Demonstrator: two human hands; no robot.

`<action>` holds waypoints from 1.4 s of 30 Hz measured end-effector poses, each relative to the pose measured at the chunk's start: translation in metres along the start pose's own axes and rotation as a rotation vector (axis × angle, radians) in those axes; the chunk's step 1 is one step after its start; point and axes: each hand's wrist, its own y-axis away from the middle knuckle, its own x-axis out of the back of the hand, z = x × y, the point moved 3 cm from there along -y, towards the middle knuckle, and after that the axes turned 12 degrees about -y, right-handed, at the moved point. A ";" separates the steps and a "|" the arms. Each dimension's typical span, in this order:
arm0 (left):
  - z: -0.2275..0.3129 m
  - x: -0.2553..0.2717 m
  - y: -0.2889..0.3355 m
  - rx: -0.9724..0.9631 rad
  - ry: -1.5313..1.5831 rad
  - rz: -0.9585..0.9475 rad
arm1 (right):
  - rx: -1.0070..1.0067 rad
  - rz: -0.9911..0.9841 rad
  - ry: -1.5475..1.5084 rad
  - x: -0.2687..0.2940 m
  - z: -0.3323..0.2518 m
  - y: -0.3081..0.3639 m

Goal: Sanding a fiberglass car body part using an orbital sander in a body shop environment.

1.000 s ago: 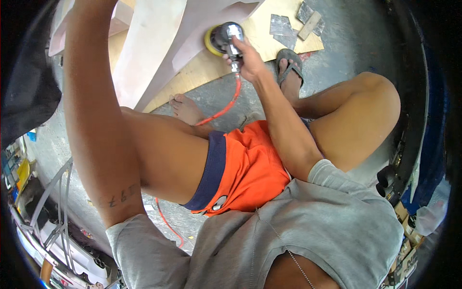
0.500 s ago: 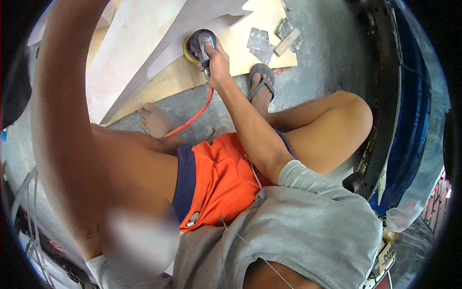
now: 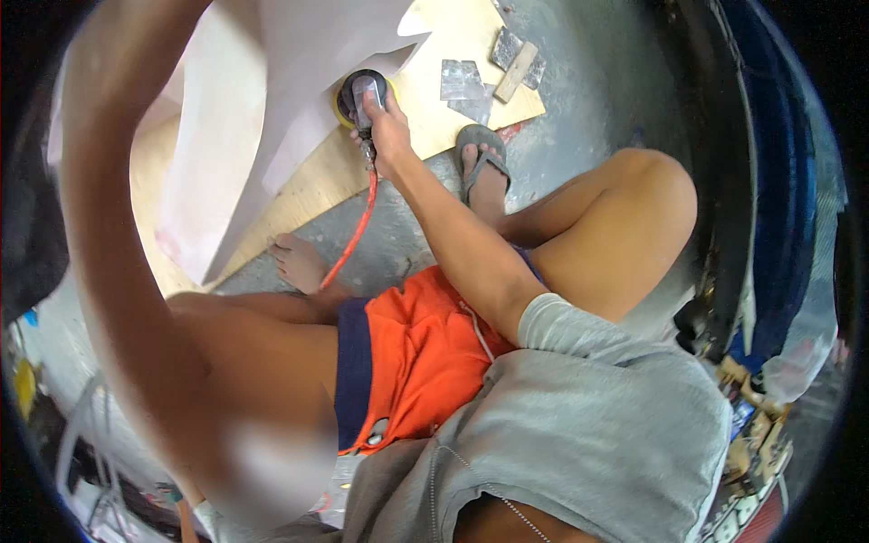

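Observation:
My right hand (image 3: 389, 134) is closed round a round air sander (image 3: 367, 88) with a dark body and a yellow pad. A red hose (image 3: 363, 220) runs from its metal fitting toward my lower leg. The sander is at the near edge of a large, curved, whitish panel (image 3: 303, 68); whether its pad touches the panel I cannot tell. My left arm (image 3: 113, 226) reaches up along the left side, and its hand is beyond the top of the picture.
Under the panel lies a pale plywood board (image 3: 299, 195). Sheets of sandpaper (image 3: 463, 80) and a small wooden block (image 3: 516, 72) rest on its right part. One foot wears a sandal (image 3: 484, 161); the other is bare. A dark-and-blue vehicle part (image 3: 783, 208) stands at right.
The whole view has shifted a little. The panel has tilted and come nearer to me. My right hand, still holding the sander, appears slightly lower and farther left.

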 end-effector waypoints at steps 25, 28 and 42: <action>-0.001 0.008 -0.009 0.093 0.556 0.001 | 0.224 0.225 0.282 0.002 0.004 -0.025; -0.002 0.008 -0.012 0.076 0.587 -0.040 | 0.213 0.218 0.224 0.005 0.009 -0.028; -0.007 0.008 -0.014 0.053 0.595 -0.086 | 0.236 0.230 0.275 0.000 0.013 -0.022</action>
